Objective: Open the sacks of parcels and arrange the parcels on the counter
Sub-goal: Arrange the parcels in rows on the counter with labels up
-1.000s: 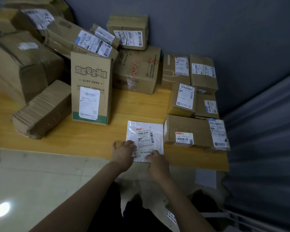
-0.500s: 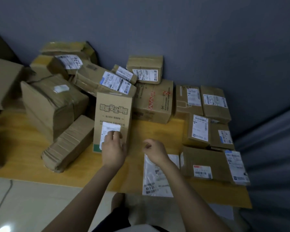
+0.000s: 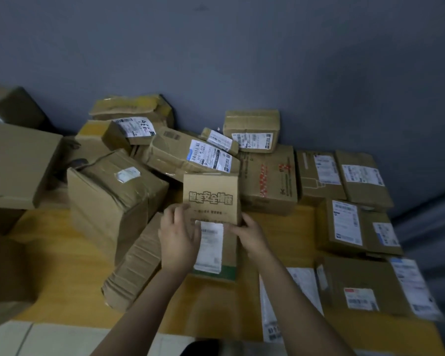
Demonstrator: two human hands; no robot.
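A tall upright cardboard parcel (image 3: 211,196) with printed characters and a white label stands mid-counter. My left hand (image 3: 179,237) grips its left edge, fingers across the front. My right hand (image 3: 249,235) holds its right edge, thumb on the front. A flat white plastic parcel (image 3: 303,286) lies on the wooden counter (image 3: 62,265) under my right forearm, partly hidden. No sack is in view.
Many taped cardboard boxes crowd the counter against the grey wall: a large box (image 3: 108,199) and a tipped flat box (image 3: 134,265) on the left, a printed box (image 3: 267,178) behind, labelled boxes (image 3: 355,224) stacked at right. Pale floor tiles show below the counter's front edge.
Both hands left the white plastic parcel at the counter's front and moved up to the tall upright parcel; my right hand now holds its right edge. The view has tilted upward.
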